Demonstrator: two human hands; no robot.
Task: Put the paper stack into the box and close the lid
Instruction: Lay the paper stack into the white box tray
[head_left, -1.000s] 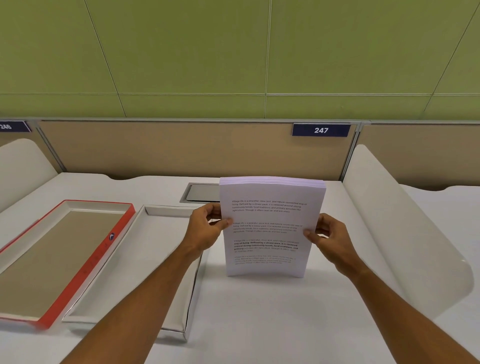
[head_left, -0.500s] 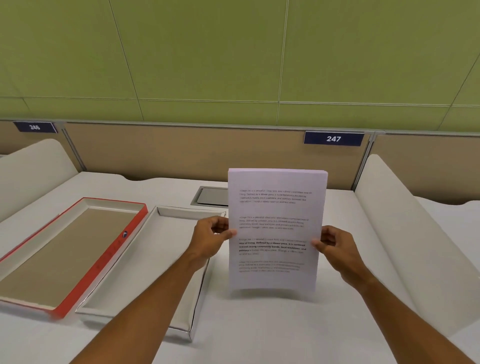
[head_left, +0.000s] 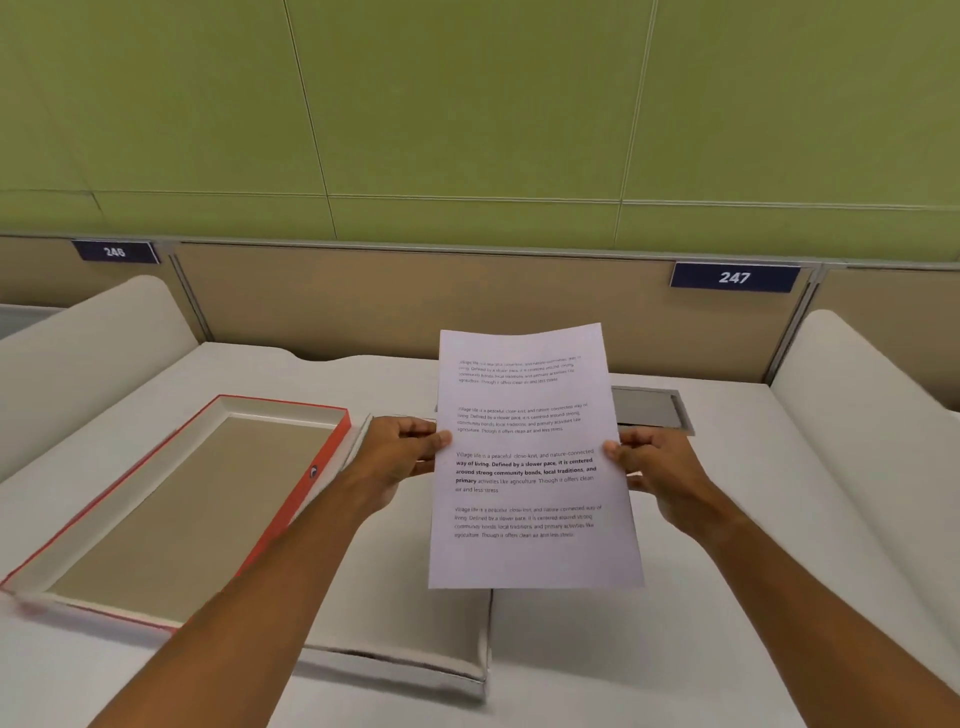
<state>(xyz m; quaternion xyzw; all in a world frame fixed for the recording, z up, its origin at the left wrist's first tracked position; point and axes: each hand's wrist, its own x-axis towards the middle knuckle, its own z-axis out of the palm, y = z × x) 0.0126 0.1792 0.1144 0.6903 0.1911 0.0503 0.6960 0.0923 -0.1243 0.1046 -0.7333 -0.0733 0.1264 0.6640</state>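
I hold a white paper stack (head_left: 530, 457) with printed text upright in the air, its face toward me. My left hand (head_left: 400, 457) grips its left edge and my right hand (head_left: 660, 467) grips its right edge. Below and left of the stack lies the open white box (head_left: 415, 654), partly hidden by my left forearm and the paper. The red-edged lid (head_left: 317, 467) lies inside up, beside the box on its left.
A white desk (head_left: 675, 649) carries everything. A grey cable hatch (head_left: 649, 408) sits behind the paper. Curved white dividers (head_left: 857, 415) rise at both sides, and a tan partition with number plates 246 and 247 closes the back.
The paper stack has risen off the desk and shifted left, now hanging over the box's right part. The view has moved closer and turned left.
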